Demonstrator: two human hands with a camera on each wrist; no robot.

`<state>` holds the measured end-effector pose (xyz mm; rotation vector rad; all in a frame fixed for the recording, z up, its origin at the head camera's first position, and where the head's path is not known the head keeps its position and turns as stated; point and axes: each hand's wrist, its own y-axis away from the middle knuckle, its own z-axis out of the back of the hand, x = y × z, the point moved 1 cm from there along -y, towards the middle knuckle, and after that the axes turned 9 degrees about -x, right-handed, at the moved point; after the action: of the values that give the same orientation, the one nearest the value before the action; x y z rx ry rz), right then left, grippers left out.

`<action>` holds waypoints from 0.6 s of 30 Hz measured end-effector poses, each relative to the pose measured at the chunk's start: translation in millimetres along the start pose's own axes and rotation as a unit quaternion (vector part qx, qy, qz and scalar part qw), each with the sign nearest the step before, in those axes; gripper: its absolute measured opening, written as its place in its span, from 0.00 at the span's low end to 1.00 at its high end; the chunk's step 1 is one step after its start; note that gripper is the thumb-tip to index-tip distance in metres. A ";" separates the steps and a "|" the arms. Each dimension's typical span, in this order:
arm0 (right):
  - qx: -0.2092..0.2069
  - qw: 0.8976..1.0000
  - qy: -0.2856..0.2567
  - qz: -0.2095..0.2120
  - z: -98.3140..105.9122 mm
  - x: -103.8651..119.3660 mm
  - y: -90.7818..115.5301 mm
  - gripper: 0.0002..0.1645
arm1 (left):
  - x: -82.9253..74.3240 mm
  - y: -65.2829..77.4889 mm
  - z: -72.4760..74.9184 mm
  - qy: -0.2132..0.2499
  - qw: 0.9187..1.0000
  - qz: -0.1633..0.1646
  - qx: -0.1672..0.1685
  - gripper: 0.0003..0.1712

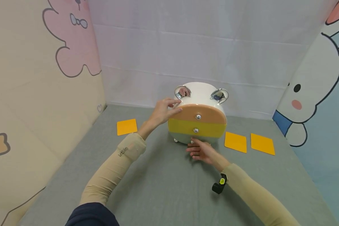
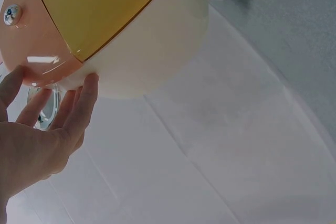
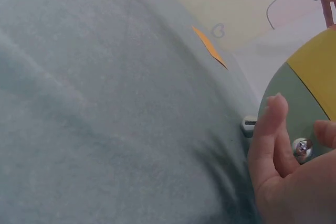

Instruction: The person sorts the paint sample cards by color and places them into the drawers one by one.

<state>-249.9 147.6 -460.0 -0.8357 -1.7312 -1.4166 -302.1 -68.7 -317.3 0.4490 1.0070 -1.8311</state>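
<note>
A small rounded white drawer cabinet (image 1: 201,91) with silver ears stands on the table, its front divided into an orange drawer (image 1: 186,114), a yellow drawer (image 1: 180,125) and a grey-green drawer (image 1: 183,138), each with a silver knob. My left hand (image 1: 164,111) rests at its upper left, the thumb at the orange front and the extended fingers against the white side, as the left wrist view shows. Low at the front, my right hand (image 1: 201,152) is around the bottom knob (image 3: 303,149), with thumb and fingers on either side and a gap showing by the thumb. All three drawers sit flush.
One orange card (image 1: 126,126) lies left of the cabinet. Two more, a nearer card (image 1: 235,142) and a farther card (image 1: 262,144), lie to its right. Behind the grey table (image 1: 164,194) hangs a white cloth (image 1: 164,56), with cartoon-printed cloths at both sides.
</note>
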 end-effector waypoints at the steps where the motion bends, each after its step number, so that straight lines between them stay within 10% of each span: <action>1: -0.002 1.000 -0.005 0.000 -0.4 -0.9 -0.6 0.36 | -0.2 0.3 -0.3 0.000 1.000 0.000 0.000 0.24; 18: -0.095 0.993 0.010 0.066 -10.1 -10.1 -3.9 0.25 | -1.5 -0.4 -0.8 0.001 1.000 0.003 0.001 0.25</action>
<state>-246.6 136.6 -469.4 -1.0154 -1.5118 -1.5108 -301.8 -67.2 -316.6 0.4545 1.0053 -1.8264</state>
